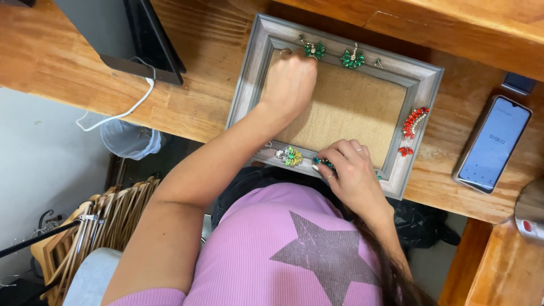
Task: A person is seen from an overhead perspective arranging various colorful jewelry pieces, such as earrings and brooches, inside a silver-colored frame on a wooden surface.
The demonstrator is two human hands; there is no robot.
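Left hand (290,79) fisted at grey picture frame (422,85) top; right hand (350,173) fingertips pinching teal jewelled brooch (323,163) on bottom rail.

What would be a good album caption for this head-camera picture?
Two hands at a grey picture frame: left hand by a green jewelled brooch, right hand on a teal one.

A single view is given, taken from a head-worn camera looking steeply down over the wearer's chest. The wooden bench (187,107) is seen from close above, its near edge running across the picture, and the floor is glimpsed below at left.
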